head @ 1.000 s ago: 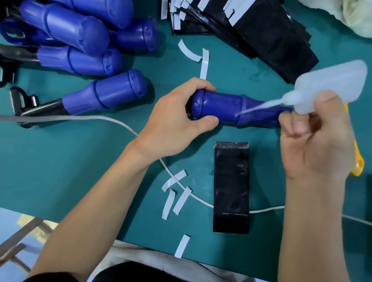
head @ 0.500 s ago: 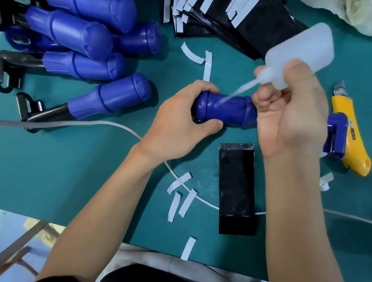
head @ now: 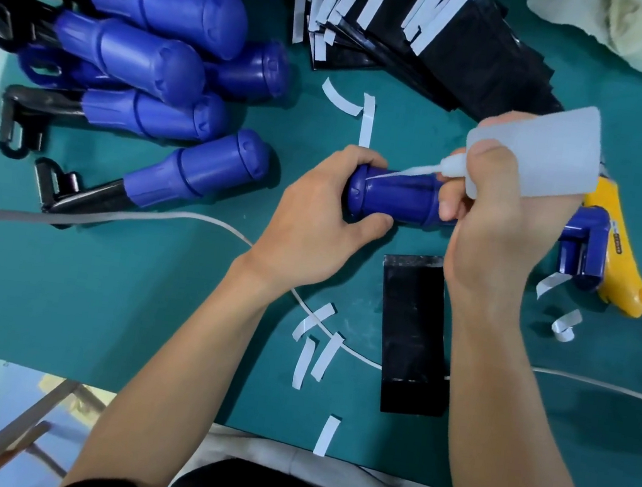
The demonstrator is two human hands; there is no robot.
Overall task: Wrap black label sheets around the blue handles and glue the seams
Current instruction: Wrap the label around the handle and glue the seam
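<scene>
Currently the left hand (head: 312,234) grips the rounded butt end of one blue handle (head: 397,200), fingers curled over the top and thumb pressed on the near side. The handle lies crosswise on the green mat (head: 102,297), mid-table, butt end to the left. Its blue bracket end (head: 586,243) sticks out past the right wrist.

The right hand (head: 490,231) is closed round a translucent glue bottle (head: 544,153), thumb on the bottle's shoulder. The bottle is tilted, base up and to the right. Its thin nozzle (head: 409,172) points left along the top of the handle, with the tip close to the butt end, by the left fingers. The tip looks to be touching the plastic, but the view is too blurry to be sure. The lower right fingers (head: 449,206) sit against the handle body.

One black label sheet (head: 413,335) lies flat on the mat just near of the handle, lengthwise toward the person and partly under the right forearm. No sheet is on the held handle. A stack of black sheets (head: 474,72) with white backing strips sits at the far edge, right of centre.

A pile of blue handles (head: 163,62) with black metal ends fills the far left. Loose white strips (head: 318,348) are scattered on the mat near the left forearm. A yellow utility knife (head: 623,272) lies just right of the bracket end. A white cable (head: 193,219) runs across the mat under both arms. A pale cloth bundle (head: 620,33) is at top right.
</scene>
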